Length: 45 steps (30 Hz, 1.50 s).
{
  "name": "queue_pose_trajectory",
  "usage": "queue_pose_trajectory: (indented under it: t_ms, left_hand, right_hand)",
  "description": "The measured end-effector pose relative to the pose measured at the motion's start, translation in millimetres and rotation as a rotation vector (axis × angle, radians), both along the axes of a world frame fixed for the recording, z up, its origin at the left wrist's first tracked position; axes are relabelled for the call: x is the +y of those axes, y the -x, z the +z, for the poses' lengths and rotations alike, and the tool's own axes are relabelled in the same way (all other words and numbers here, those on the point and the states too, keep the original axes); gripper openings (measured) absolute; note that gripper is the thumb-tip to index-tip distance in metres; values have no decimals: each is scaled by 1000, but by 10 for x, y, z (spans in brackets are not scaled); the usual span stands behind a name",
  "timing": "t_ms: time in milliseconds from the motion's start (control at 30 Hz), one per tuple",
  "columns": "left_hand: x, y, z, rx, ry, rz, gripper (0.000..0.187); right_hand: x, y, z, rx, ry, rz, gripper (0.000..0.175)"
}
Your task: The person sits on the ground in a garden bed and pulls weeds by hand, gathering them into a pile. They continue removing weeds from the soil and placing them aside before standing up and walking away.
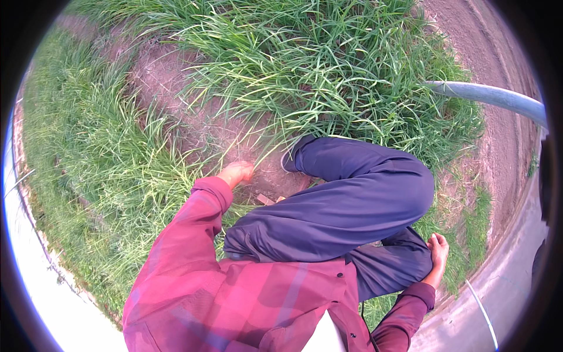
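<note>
My left hand (pixel 238 172) is low over a bare soil patch (pixel 204 119) between two stands of long green grass-like plants. Its fingers are curled, and thin blades cross around it; whether any are gripped is unclear. To the right, my right hand (pixel 438 252) is against my bent leg in dark trousers (pixel 334 215), fingers bent, its palm side hidden. Nothing shows in that hand. Small flat tan pieces (pixel 265 199), perhaps wooden, lie on the soil below my left hand, partly covered by my leg. Tall green blades (pixel 308 66) fill the ground ahead of my knees.
A grey pipe or hose (pixel 488 94) runs from the plants to the right rim. Beyond them is a bare dirt strip (pixel 492 57). A thin pale rod or tube (pixel 483 314) lies on the pale hard strip (pixel 506 281) at lower right. More green plants (pixel 83 132) spread leftward.
</note>
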State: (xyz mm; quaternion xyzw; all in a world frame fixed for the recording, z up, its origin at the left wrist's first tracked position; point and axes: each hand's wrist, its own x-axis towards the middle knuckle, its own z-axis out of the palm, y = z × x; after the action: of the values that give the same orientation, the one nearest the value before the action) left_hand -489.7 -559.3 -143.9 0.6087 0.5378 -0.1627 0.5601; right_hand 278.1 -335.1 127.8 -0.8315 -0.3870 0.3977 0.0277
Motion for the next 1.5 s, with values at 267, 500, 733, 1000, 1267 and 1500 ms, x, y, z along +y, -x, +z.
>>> queue_pose_trajectory:
  t_ms: [267, 500, 733, 1000, 1267, 1500]
  left_hand:
    - [155, 380, -571, -652, 146, 1836, 35]
    - [852, -164, -507, -402, -164, 1220, 23]
    - [1081, -491, -392, 42, -480, 873, 25]
    - [1063, -546, -297, 195, -618, 584, 15]
    - [219, -179, -729, 263, -370, 898, 43]
    - [603, -186, -46, 74, -233, 1094, 45]
  right_hand:
    - [87, 127, -5, 12, -4, 25, 39]
    - [-135, -108, 248, -76, -28, -23, 36]
    - [-153, -150, 202, -56, -48, -38, 37]
    - [-126, -51, 225, -82, -52, -36, 36]
    - [-17, 120, 151, -47, -18, -25, 37]
    - [-57, -60, 130, -14, -65, -10, 35]
